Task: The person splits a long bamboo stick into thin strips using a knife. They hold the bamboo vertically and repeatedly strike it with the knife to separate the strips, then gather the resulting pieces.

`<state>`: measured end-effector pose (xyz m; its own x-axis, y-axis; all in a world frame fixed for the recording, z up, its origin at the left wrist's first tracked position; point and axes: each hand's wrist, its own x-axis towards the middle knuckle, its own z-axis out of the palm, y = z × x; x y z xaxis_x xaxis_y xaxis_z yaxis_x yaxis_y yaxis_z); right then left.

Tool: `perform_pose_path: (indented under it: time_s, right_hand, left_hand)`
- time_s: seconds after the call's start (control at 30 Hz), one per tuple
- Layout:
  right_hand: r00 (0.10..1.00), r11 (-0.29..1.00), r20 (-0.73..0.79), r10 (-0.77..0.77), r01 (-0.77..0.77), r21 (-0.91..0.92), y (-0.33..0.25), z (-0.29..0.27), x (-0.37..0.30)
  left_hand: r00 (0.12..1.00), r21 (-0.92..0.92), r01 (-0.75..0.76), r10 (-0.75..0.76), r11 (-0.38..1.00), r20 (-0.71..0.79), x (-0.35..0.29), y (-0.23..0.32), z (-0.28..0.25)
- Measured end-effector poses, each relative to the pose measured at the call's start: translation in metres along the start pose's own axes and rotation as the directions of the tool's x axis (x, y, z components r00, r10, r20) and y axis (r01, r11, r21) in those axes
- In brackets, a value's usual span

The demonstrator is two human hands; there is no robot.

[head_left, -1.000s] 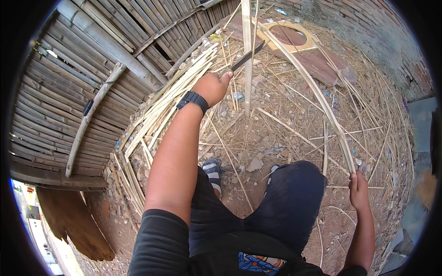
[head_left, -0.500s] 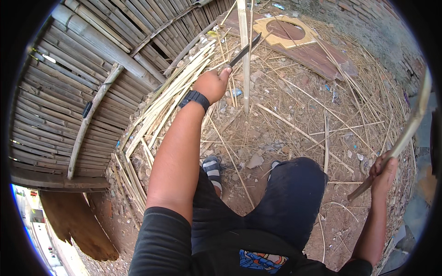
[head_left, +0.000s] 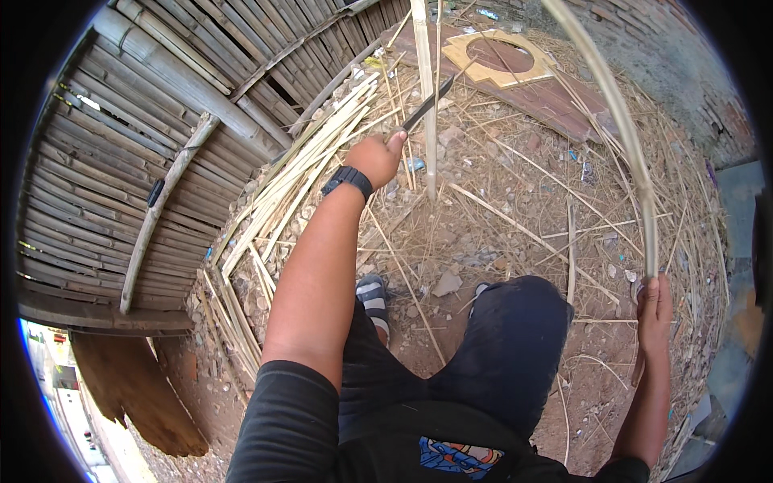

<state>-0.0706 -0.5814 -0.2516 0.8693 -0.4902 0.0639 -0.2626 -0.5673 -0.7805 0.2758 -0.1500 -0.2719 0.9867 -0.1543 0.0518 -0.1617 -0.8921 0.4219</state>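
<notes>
The knife has a dark metal blade with a dull finish. The stick is pale and wood-like, smooth with a slight sheen. The post is pale, matt split wood. The strips look dry and fibrous. The fence is weathered, matt bamboo. The wall is rough brick. The trousers and sleeve are matt cloth.

Black T-shirt, navy trousers, black wristwatch
</notes>
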Motion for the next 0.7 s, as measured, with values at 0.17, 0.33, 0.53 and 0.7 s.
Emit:
perform_pose_path:
  time_s: [0.17, 0.33, 0.53, 0.7]
  right_hand:
    - [0.942, 0.939, -0.325, -0.083, 0.184, 0.291, -0.023, -0.001, 0.015]
    - [0.971, 0.975, -0.098, -0.220, 0.221, 0.004, 0.068, 0.047, 0.002]
    - [0.945, 0.929, 0.325, 0.033, 0.091, -0.359, 0.077, 0.078, -0.033]
    - [0.969, 0.960, 0.244, 0.019, 0.051, -0.274, 0.052, 0.048, -0.018]
  left_hand:
    - [0.999, -0.031, 0.040, -0.040, 0.999, 0.010, 0.006, -0.003, 0.004]
    - [0.996, -0.031, 0.068, -0.066, 0.997, 0.058, 0.005, 0.006, 0.000]
    - [0.977, -0.054, 0.136, -0.124, 0.989, 0.176, -0.002, 0.004, 0.002]
    - [0.988, -0.008, 0.112, -0.110, 0.994, 0.112, -0.005, 0.004, 0.004]
